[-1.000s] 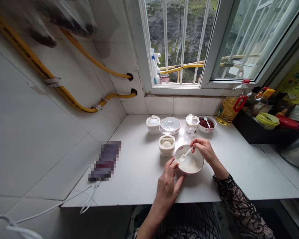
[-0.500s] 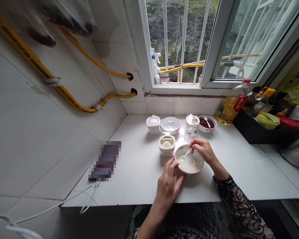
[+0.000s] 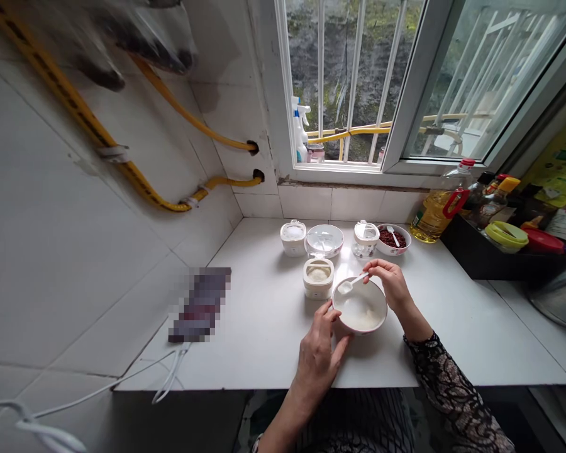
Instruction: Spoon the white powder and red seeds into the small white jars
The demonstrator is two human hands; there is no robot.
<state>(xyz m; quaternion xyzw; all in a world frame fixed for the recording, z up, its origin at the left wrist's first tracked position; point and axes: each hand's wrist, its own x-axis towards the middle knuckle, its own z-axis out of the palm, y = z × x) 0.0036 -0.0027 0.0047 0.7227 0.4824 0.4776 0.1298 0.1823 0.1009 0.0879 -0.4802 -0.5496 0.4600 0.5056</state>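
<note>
My right hand [image 3: 390,284] pinches the handle of a small white spoon [image 3: 353,282], whose head is over the far left part of a white bowl [image 3: 360,306]. Pale granular stuff lies in the bottom of that bowl. Against its left rim rests my left hand [image 3: 321,343], fingers and thumb gripping the bowl's side. Just behind the bowl to the left stands a cream canister [image 3: 318,280] with its clear lid raised and pale grains inside.
Farther back are a white canister [image 3: 293,239], a bowl with a clear cover [image 3: 324,241], another lidded canister [image 3: 365,239] and a bowl of dark red beans [image 3: 393,240] with a spoon. An oil bottle [image 3: 427,214] stands beside a black box [image 3: 476,251] of condiments. A white cable [image 3: 167,377] hangs at left.
The spoon has risen from inside the bowl toward its far rim, held flatter now. My left hand stays at the bowl's side. The whole view has shifted slightly.
</note>
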